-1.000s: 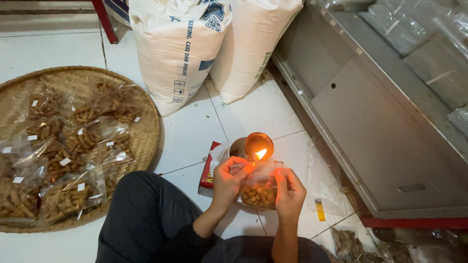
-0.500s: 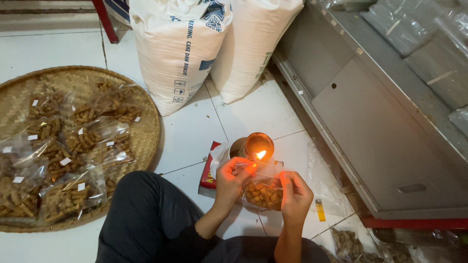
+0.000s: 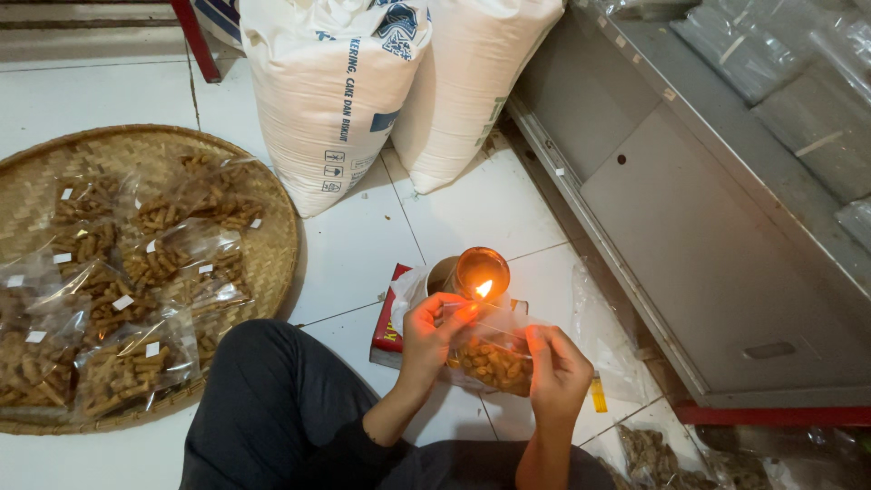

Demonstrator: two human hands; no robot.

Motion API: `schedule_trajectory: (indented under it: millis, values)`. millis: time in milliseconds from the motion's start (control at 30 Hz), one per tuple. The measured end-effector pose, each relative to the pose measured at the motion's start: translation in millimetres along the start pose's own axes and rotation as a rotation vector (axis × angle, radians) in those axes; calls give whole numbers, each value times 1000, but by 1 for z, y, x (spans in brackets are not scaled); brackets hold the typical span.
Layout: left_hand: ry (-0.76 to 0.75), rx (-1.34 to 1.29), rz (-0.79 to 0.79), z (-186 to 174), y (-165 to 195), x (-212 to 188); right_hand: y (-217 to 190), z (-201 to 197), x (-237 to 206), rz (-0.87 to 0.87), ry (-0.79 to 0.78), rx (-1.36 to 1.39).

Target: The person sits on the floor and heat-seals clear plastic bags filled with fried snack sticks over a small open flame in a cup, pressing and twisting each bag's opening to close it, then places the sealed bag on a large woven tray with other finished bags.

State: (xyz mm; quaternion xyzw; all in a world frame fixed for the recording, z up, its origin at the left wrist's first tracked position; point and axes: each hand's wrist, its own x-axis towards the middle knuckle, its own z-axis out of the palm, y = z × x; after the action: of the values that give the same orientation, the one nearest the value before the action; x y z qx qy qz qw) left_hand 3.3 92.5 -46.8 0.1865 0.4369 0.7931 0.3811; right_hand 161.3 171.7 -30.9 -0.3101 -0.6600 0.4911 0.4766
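A small clear plastic bag of brown snack sticks (image 3: 492, 358) is held between both hands just above the white tiled floor (image 3: 363, 245), its top edge at the flame (image 3: 484, 289) of a small lamp (image 3: 479, 272). The left hand (image 3: 428, 328) pinches the bag's upper left corner, fingers (image 3: 446, 308) pressed together beside the flame; the right hand (image 3: 558, 372) grips the bag's right edge, fingers curled around it. The lamp stands on a red box (image 3: 388, 328). At the left, a round woven tray (image 3: 263, 245) carries many filled bags of the same snack (image 3: 136, 363). Behind, 2 large white sacks (image 3: 336, 91) lean against each other beside a grey metal shelf (image 3: 726, 272).
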Motion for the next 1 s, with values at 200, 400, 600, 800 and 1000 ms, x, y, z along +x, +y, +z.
schedule_trajectory:
  millis: [200, 400, 600, 800, 1000]
  values:
    - [-39, 50, 34, -2, -6, 1, -3, -5, 0, -35, 12, -19]
    - [-42, -46, -18, -4, -7, 4, -14, -5, -5, -28, 37, -64]
    - [-41, -36, -38, -3, -5, 3, -22, -4, -6, -33, 56, -85]
    - [-23, -46, -65, -1, -4, 1, -25, -6, -6, -48, 52, -86]
    - [-7, -40, -103, -1, -6, 3, -27, -6, -7, -49, 62, -104]
